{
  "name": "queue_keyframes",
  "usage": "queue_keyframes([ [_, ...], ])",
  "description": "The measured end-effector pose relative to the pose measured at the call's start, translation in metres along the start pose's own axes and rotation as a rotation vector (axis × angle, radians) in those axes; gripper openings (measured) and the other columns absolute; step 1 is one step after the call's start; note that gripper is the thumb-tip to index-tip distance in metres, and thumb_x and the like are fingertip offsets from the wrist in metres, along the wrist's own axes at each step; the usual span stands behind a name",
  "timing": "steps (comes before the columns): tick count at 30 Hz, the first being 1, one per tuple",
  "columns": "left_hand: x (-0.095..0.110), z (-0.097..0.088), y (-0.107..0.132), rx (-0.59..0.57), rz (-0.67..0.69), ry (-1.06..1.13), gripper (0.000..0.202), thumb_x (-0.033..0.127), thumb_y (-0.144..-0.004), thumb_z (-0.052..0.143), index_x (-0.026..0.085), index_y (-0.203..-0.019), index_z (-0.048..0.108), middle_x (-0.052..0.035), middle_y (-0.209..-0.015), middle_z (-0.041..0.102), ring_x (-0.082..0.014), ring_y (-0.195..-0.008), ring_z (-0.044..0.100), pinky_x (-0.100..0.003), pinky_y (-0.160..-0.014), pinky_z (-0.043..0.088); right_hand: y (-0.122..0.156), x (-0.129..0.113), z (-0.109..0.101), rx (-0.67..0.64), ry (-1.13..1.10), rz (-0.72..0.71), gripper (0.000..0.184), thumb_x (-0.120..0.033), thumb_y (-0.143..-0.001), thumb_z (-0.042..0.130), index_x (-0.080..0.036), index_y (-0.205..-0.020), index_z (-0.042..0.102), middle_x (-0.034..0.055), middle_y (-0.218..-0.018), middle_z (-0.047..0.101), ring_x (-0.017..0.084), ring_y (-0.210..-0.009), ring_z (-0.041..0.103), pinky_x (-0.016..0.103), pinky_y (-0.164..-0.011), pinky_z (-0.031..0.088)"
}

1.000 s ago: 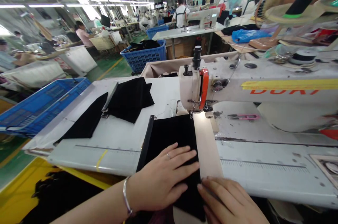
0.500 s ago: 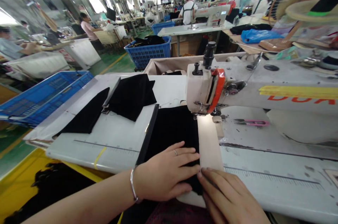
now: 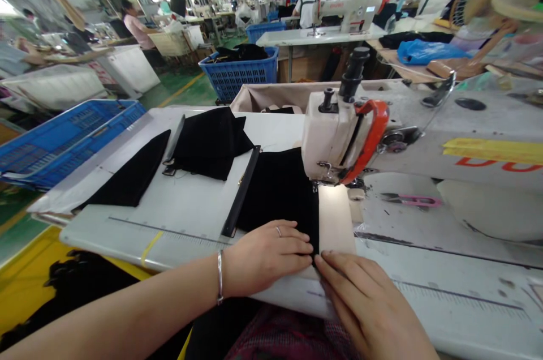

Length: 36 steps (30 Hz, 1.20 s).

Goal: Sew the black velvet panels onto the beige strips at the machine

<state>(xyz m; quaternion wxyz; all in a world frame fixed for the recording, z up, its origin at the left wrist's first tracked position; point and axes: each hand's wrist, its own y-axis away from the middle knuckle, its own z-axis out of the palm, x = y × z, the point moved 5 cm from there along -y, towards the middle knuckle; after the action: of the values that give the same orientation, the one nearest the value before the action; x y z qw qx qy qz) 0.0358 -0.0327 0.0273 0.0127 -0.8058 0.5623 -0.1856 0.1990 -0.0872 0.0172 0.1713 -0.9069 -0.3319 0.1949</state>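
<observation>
A black fabric piece (image 3: 275, 190) lies on the white sewing table (image 3: 195, 207), its right edge under the needle area of the sewing machine (image 3: 326, 139). A dark strip (image 3: 241, 193) borders its left side. On the fabric's near right part my left hand (image 3: 271, 255) rests flat, fingers stretched out, with a ring and a bracelet. My right hand (image 3: 367, 292) lies at the fabric's near right corner, fingers straight and close together, tips almost meeting the left fingers. A pale strip (image 3: 337, 218) shows beside the fabric under the lamp.
More black pieces (image 3: 207, 142) lie at left on the table. Pink-handled thread snips (image 3: 418, 200) lie right of the needle. Blue crates (image 3: 72, 145) stand at left, and a yellow bin (image 3: 25, 269) holds dark fabric below. Other people work in the background.
The black fabric has slid away from me under the machine, so less of it hangs at the near edge. Both hands have moved slightly forward with it. The camera view has shifted a little.
</observation>
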Motion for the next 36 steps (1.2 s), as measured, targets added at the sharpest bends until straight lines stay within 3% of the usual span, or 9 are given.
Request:
queue_keyframes([
  [10, -0.031, -0.002, -0.015, -0.026, 0.006, -0.084, 0.025, 0.017, -0.097, 0.043, 0.016, -0.114, 0.062, -0.0044, -0.126, 0.062, -0.0176, -0.123, 0.052, -0.038, -0.113, 0.035, -0.011, 0.02, 0.013, -0.099, 0.023, 0.069, 0.037, -0.021, -0.092, 0.049, -0.02, -0.128, 0.054, 0.008, -0.124, 0.058, 0.021, -0.111, 0.055, 0.04, -0.097, 0.047],
  [24, -0.068, -0.003, -0.039, -0.016, 0.014, -0.158, 0.027, 0.009, -0.092, 0.042, 0.015, -0.111, 0.061, -0.0057, -0.124, 0.062, -0.0157, -0.124, 0.051, -0.035, -0.111, 0.037, -0.043, 0.051, 0.016, -0.083, 0.078, 0.091, 0.035, -0.026, -0.091, 0.05, -0.019, -0.125, 0.056, 0.0081, -0.119, 0.06, 0.021, -0.107, 0.056, 0.041, -0.093, 0.047],
  [30, -0.086, -0.001, -0.049, 0.005, -0.039, -0.188, 0.023, 0.013, -0.093, 0.045, 0.015, -0.105, 0.065, -0.0047, -0.119, 0.064, -0.0167, -0.117, 0.055, -0.034, -0.105, 0.043, -0.054, 0.065, 0.021, -0.123, 0.15, 0.103, 0.037, -0.03, -0.092, 0.049, -0.019, -0.126, 0.056, 0.0073, -0.125, 0.058, 0.023, -0.106, 0.056, 0.043, -0.092, 0.047],
  [36, -0.099, -0.006, -0.057, 0.098, -0.137, -0.173, 0.023, 0.01, -0.09, 0.049, 0.016, -0.103, 0.067, -0.0027, -0.111, 0.067, -0.0161, -0.105, 0.06, -0.03, -0.098, 0.047, -0.064, 0.075, 0.025, -0.139, 0.192, 0.13, 0.039, -0.032, -0.093, 0.047, -0.019, -0.128, 0.054, 0.0079, -0.131, 0.055, 0.024, -0.108, 0.056, 0.044, -0.091, 0.047],
])
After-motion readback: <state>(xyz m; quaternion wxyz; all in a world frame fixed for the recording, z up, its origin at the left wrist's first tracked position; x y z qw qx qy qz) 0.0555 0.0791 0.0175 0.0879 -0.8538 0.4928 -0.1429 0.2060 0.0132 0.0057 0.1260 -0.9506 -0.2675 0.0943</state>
